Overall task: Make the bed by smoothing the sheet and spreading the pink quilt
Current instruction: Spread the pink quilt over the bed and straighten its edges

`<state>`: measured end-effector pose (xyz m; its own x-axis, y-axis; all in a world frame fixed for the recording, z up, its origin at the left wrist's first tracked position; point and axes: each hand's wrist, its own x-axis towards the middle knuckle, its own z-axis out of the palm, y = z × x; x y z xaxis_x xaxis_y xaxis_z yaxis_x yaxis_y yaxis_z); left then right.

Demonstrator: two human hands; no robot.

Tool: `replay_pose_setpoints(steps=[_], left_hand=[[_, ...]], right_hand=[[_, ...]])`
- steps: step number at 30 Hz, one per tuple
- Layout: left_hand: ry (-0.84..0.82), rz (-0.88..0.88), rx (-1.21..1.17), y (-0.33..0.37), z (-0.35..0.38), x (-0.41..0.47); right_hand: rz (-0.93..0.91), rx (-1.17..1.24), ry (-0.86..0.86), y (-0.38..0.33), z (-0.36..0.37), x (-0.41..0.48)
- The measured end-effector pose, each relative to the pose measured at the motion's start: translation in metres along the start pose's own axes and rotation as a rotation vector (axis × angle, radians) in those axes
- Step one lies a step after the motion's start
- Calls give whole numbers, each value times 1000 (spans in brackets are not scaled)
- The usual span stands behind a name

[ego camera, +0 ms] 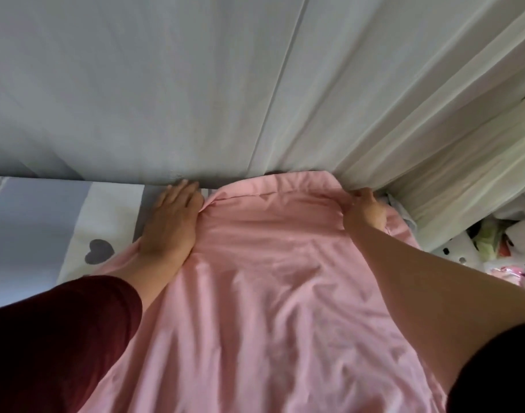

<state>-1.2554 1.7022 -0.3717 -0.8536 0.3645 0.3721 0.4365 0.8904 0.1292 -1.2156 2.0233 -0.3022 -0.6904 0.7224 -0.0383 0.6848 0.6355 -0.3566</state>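
The pink quilt lies across the middle of the bed, its far edge reaching the curtain at the bed's far side. My left hand lies flat with straight fingers at the quilt's far left corner, thumb against the fold. My right hand has its fingers curled round the quilt's far right corner and grips it. The sheet, white and grey-blue striped with a grey heart print, shows uncovered to the left of the quilt.
A pale grey-green curtain hangs along the far side of the bed. A lighter curtain falls at the right. A jumble of patterned cloth and small items sits at the right edge.
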Motion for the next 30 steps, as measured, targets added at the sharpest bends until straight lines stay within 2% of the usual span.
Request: replay_pose_setpoints(steps=[3,5,8,9,10,11,13,14,19,24,28,30], left_hand=[[-57,22,67,0,-5,5],[-77,4,5,9,-20,26],[-98,57,-11,36,-36,67],[-167,42,-20,46,-31,72],[-251,-22,-38,53,-22,73],[-313,-110,-42,58,-11,70],[-282,-214,-21,59,8,64],[-264,-227,-7,59,7,62],[-175,-289,-2,52,12,70],[-211,-296,-63,50,15,70],[-217,-295,-290,45,19,71],[-219,-244,-425,42,11,69]], right_hand=[[47,67,-52,9,5,-3],[99,102,-29,8,-4,-3],[261,190,308,1,-34,25],[291,200,366,3,-40,35],[279,192,323,4,-35,41],[228,149,196,7,-23,41],[94,-89,-93,17,12,33],[43,-197,-140,24,26,28],[33,-297,-79,26,41,24],[-36,-384,-21,16,36,29],[-59,-476,-134,16,34,43],[-50,-430,-234,10,35,48]])
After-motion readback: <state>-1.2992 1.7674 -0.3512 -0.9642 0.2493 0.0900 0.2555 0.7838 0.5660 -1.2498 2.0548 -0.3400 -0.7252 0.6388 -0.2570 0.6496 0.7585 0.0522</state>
